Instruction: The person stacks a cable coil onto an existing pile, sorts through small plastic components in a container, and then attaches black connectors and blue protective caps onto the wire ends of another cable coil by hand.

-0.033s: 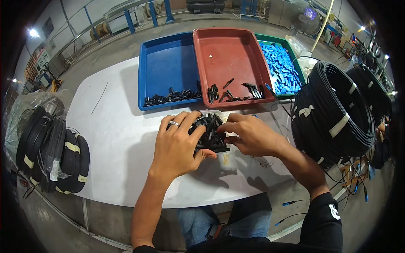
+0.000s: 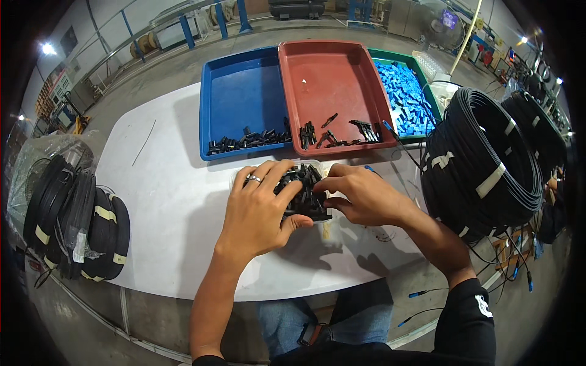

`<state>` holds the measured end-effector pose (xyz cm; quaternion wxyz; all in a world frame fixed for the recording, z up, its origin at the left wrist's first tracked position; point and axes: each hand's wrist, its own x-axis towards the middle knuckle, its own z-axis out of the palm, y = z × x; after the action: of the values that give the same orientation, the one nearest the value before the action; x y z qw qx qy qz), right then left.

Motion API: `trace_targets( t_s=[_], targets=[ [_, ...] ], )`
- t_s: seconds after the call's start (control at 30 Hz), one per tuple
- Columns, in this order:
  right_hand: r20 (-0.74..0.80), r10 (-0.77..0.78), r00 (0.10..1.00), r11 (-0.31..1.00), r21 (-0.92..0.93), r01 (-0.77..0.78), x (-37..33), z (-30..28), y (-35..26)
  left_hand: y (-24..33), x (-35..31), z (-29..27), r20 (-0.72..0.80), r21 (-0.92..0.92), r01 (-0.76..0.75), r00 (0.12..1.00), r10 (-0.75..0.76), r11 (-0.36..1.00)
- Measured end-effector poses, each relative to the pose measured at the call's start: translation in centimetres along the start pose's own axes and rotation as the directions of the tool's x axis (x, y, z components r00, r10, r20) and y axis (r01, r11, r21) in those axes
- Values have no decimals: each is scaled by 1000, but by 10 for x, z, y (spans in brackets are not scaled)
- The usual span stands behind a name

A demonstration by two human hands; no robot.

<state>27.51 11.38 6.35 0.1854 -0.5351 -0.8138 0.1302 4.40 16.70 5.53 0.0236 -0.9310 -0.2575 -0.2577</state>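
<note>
A small pale plastic box (image 2: 323, 163) heaped with small black plastic parts (image 2: 308, 194) stands on the white table in front of me. Over its left side lies my left hand (image 2: 259, 201), a ring on one finger. Its fingers are spread and bent across the heap, and the thumb stretches along the near rim. From the right, my right hand (image 2: 360, 194) reaches into the parts with index finger and thumb bent close together. Whatever sits between those fingertips is too dark to make out.
Behind the box stand a blue tray (image 2: 241, 85) and a red tray (image 2: 329, 73), both with black parts, and a green tray (image 2: 432, 100) of blue pieces. Black cable coils flank the table, a tall stack (image 2: 476, 177) at right and several wrapped ones (image 2: 104, 229) at left.
</note>
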Motion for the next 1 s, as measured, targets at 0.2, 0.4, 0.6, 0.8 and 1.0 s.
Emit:
trace_targets(
  t_s=[0.2,0.4,0.6,0.8,1.0],
  targets=[
    [94,143,985,948,272,-163,0,-7,3,5,9,5,85,-127,-101,990,113,987],
    [-42,-57,998,967,245,66,7,2,5,7,2,-4,88,-49,-116,989,120,992],
    [108,-150,983,978,-127,164,22,-7,-14,9,-1,-3,30,4,-133,991,133,991],
    [196,-33,980,956,-281,89,30,-3,-34,1,-13,5,-5,-74,-76,997,76,994],
    [172,-91,981,920,-363,149,28,0,-43,-2,-20,13,-28,-126,-30,999,26,992]
  ],
)
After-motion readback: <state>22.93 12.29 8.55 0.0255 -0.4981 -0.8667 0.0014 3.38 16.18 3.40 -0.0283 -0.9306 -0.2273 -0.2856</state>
